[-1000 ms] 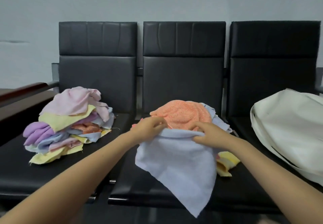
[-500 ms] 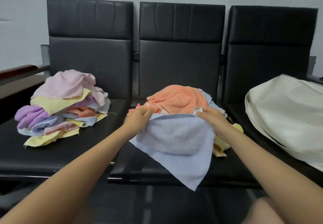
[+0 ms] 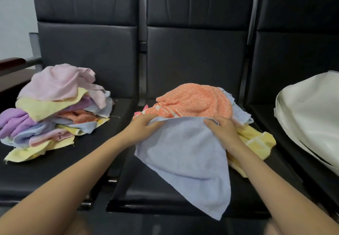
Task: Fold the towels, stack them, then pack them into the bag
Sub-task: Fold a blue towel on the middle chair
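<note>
A light blue towel (image 3: pixel 187 157) hangs over the front of the middle seat, one corner pointing down past the seat's edge. My left hand (image 3: pixel 145 126) grips its top edge on the left, and my right hand (image 3: pixel 222 129) grips the same edge on the right. Behind the hands lies a heap topped by an orange towel (image 3: pixel 196 102), with a yellow towel (image 3: pixel 256 141) sticking out at its right. A loose pile of pink, yellow, purple and blue towels (image 3: pixel 55 110) sits on the left seat. The cream bag (image 3: pixel 310 117) lies on the right seat.
Three black padded seats (image 3: pixel 192 51) stand in a row against a pale wall. A dark wooden armrest (image 3: pixel 11 64) juts in at the far left. The floor below the seat fronts is dark.
The view has tilted down and moved closer. My hands have spread a little apart along the blue towel's top edge, and the towel hangs flatter.
</note>
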`<move>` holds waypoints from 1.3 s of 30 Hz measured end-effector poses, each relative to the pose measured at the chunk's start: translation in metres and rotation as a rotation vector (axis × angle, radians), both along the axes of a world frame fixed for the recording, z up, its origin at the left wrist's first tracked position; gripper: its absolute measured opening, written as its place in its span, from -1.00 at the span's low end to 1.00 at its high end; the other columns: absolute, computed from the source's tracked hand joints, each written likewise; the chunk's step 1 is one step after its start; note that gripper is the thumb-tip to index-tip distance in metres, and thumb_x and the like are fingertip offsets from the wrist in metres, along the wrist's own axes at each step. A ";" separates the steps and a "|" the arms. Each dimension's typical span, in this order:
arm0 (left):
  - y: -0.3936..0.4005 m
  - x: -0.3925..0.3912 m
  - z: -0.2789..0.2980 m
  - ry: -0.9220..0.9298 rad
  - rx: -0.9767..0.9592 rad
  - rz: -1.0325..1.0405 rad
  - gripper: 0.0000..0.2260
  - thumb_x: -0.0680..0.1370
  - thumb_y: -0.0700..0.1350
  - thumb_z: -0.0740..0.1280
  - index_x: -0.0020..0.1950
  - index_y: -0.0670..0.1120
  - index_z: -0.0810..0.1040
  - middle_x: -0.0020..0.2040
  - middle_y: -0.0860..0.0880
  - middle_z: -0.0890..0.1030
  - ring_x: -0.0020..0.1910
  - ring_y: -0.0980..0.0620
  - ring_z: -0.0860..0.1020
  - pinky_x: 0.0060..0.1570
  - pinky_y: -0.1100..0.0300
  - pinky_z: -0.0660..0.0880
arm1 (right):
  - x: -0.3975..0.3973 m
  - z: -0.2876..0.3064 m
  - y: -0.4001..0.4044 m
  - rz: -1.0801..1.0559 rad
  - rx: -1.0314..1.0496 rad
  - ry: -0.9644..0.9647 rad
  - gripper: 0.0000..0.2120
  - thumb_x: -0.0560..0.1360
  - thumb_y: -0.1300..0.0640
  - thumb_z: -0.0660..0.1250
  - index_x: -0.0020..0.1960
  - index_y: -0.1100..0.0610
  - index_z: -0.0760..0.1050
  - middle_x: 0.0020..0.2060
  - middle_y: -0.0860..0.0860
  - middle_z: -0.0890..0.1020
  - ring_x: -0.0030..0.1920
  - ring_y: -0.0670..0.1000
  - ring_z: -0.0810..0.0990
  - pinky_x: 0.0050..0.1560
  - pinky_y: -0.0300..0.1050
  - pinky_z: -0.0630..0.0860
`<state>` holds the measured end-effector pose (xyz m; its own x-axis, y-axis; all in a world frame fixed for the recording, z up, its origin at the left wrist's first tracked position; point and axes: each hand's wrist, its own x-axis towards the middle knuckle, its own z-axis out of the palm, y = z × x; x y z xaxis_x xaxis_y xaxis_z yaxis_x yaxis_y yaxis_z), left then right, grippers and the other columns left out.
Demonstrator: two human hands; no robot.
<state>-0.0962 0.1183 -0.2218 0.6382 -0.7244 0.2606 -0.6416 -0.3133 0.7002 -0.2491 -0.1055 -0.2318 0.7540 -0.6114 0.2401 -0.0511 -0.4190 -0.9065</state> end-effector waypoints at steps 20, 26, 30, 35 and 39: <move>-0.069 0.035 -0.014 0.232 -0.153 0.425 -0.78 0.62 -0.01 0.23 0.20 -0.05 0.53 -0.02 0.08 0.56 -0.06 0.14 0.52 -0.22 0.37 0.33 | 0.045 -0.003 -0.078 -0.226 -0.030 0.010 -0.81 0.56 0.09 0.33 0.12 0.16 0.47 -0.18 -0.07 0.54 -0.15 -0.10 0.52 -0.13 -0.29 0.42; -0.060 0.000 -0.005 -0.045 -0.149 0.438 -0.70 0.59 -0.03 0.27 0.30 -0.06 0.46 0.25 -0.03 0.45 0.26 0.00 0.36 0.13 0.20 0.29 | 0.007 -0.005 -0.083 -0.335 0.005 0.126 -0.53 0.54 0.07 0.35 0.38 0.17 0.33 0.15 0.15 0.53 0.10 0.11 0.52 0.06 -0.02 0.45; -0.048 -0.026 0.008 -0.196 -0.215 0.281 -0.79 0.58 -0.06 0.30 0.21 -0.02 0.51 0.18 0.05 0.45 0.21 0.06 0.37 0.16 0.21 0.31 | -0.010 0.005 -0.072 -0.384 -0.142 0.113 -0.59 0.51 -0.01 0.36 0.29 0.10 0.40 0.14 0.05 0.50 0.02 0.02 0.49 0.05 0.00 0.50; -0.024 -0.057 0.009 -0.257 -0.069 0.035 -0.91 0.58 -0.11 0.30 -0.10 -0.02 0.56 -0.08 0.06 0.57 -0.10 0.10 0.52 -0.09 0.23 0.47 | -0.036 0.014 -0.021 -0.042 -0.353 0.077 -0.95 0.51 0.09 0.38 -0.04 0.05 0.55 -0.19 -0.05 0.58 -0.20 -0.09 0.51 -0.13 -0.15 0.48; -0.006 -0.066 -0.010 -0.277 0.199 -0.176 -0.89 0.57 -0.08 0.31 -0.08 -0.03 0.61 -0.16 0.14 0.55 -0.18 0.17 0.50 -0.13 0.24 0.44 | -0.057 -0.003 0.015 0.378 -0.382 0.350 -0.94 0.47 0.02 0.44 -0.11 -0.01 0.61 -0.22 -0.05 0.66 -0.20 -0.07 0.59 -0.09 -0.12 0.56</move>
<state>-0.1625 0.1119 -0.2316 0.4244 -0.8706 0.2487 -0.8542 -0.2939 0.4289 -0.3056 -0.0909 -0.2343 0.9741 -0.2079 0.0884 -0.1027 -0.7562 -0.6462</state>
